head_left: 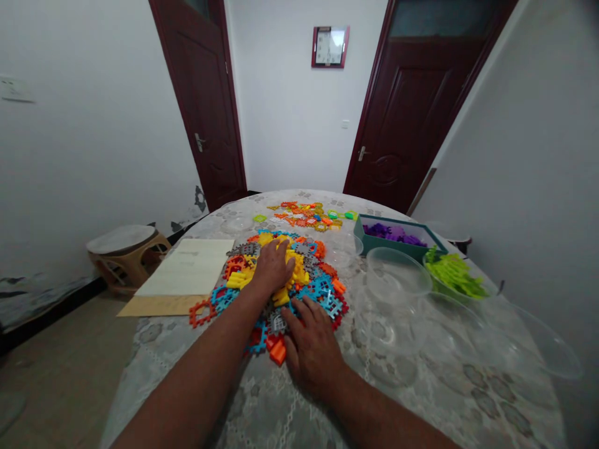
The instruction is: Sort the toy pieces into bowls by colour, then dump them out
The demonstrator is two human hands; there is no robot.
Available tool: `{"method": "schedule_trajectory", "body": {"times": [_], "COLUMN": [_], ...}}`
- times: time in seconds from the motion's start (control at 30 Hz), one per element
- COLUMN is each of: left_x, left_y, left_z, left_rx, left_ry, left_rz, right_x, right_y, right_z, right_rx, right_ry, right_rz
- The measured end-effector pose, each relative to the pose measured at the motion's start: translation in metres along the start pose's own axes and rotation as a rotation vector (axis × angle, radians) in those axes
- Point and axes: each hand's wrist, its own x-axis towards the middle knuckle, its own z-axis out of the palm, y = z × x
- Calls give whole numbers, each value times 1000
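A heaped pile of plastic interlocking building pieces lies on the table, with yellow pieces [299, 265] on top and blue pieces [322, 287], orange, red and grey ones around and under them. My left hand [272, 267] is on top of the heap, its fingers curled down over yellow pieces; its fingertips are partly hidden among them. My right hand [314, 343] rests at the near right edge of the pile with fingers spread, touching blue and grey pieces. Close to its thumb lies an orange-red piece [277, 351].
A green box [397, 246] of purple pieces stands at the right, beside a clear bowl of lime-green pieces [453, 274]. Several clear plastic bowls [397, 274] sit nearer. Paper sheets [187, 268] lie left. Scattered flat pieces [306, 215] lie at the back.
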Motion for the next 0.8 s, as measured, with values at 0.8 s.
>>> {"method": "schedule_trajectory", "body": {"times": [0.8], "left_x": [19], "left_y": [36], "left_z": [5], "left_rx": [60], "left_ry": [-419], "left_rz": [369], "right_x": [10], "right_y": [3], "right_z": [8], "right_rx": [-23], "right_ry": [82], "right_rz": [116]}}
